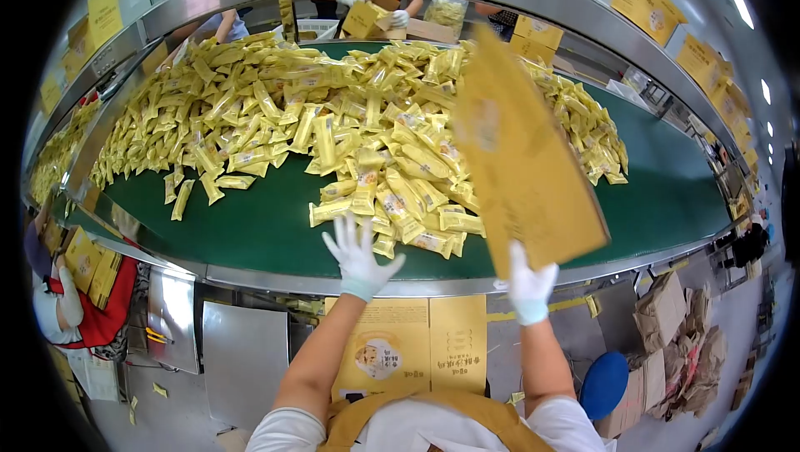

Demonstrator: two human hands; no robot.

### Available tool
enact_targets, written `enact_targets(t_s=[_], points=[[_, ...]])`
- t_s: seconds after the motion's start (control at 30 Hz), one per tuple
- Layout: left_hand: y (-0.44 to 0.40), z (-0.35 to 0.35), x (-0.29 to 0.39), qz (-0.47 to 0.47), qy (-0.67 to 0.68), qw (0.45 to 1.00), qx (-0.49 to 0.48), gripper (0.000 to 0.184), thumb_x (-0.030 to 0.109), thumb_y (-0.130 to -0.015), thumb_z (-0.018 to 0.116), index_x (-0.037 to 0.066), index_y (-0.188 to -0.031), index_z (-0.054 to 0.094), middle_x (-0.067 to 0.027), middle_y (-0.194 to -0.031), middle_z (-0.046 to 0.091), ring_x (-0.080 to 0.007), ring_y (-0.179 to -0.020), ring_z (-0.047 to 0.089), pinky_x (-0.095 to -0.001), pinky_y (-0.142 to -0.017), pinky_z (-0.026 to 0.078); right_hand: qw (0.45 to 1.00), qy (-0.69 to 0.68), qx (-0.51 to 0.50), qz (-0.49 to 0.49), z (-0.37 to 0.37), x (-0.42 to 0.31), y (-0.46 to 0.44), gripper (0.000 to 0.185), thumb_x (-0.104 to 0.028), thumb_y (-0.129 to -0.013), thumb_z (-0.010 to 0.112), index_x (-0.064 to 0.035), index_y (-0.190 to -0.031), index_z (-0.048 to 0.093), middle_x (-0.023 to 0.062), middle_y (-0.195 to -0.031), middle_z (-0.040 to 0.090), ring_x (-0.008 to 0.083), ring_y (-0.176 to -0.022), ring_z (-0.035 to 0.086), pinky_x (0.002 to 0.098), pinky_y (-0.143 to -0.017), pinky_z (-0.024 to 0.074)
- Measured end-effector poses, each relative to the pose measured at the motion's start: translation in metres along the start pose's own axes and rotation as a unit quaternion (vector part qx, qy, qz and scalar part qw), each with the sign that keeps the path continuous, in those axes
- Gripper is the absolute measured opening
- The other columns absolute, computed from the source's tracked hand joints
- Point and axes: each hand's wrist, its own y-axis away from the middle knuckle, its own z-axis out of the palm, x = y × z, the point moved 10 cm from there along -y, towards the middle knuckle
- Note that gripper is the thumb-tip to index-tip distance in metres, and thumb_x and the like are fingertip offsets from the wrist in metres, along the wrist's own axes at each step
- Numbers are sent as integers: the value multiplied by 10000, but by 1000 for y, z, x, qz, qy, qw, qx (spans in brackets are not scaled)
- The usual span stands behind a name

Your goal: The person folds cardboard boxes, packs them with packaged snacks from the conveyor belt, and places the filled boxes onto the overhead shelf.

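Note:
A large heap of yellow wrapped packets (267,102) lies on the green belt (267,231). My left hand (361,260), in a white glove, has its fingers spread just in front of the nearest packets and holds nothing. My right hand (530,284), also gloved, grips the lower edge of a flat yellow carton (521,160). The carton is raised and tilted over the belt, and it hides part of the heap. Below my hands, printed yellow cardboard (392,344) lies near my body.
A metal rail (417,284) edges the belt. Co-workers' gloved hands (400,19) handle a box across the belt, and another person (60,310) works at the left. A blue stool (604,385) and brown cardboard (662,310) are at the right.

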Motion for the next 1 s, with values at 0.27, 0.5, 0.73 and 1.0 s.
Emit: enact_targets(t_s=[0.27, 0.5, 0.73, 1.0], points=[[14, 72, 148, 280, -15, 950, -138, 672, 597, -822, 676, 373, -1432, 506, -38, -1582, 373, -318, -1460, 306, -780, -1053, 191, 993, -28, -8, 118, -98, 176, 15, 365, -1, -919, 650, 68, -1271, 588, 111, -1243, 664, 201, -1109, 618, 327, -984, 474], [-22, 99, 147, 220, -58, 956, -185, 588, 543, -878, 637, 290, -1401, 547, -36, -1587, 374, -293, -1502, 240, -771, -1059, 193, 966, -63, -196, 159, 28, 175, -26, 402, -7, -864, 682, 35, -1254, 592, 99, -1210, 669, 210, -1081, 627, 336, -940, 492], [-2, 56, 87, 199, -73, 971, -109, 440, 532, -833, 665, 336, -1227, 669, -12, -1533, 448, -325, -1425, 381, -857, -983, 154, 944, 45, -310, 104, 66, 127, 23, 410, -45, -867, 667, 39, -1259, 580, 155, -1215, 660, 285, -1115, 626, 374, -961, 492], [12, 14, 30, 209, -59, 971, -104, 461, 554, -807, 690, 371, -1230, 668, 8, -1522, 448, -322, -1409, 372, -823, -1037, 164, 950, 82, -300, 19, 130, 53, 76, 760, -16, -871, 627, 20, -1545, 279, 319, -1371, 528, 451, -1245, 552, 418, -1059, 449]])
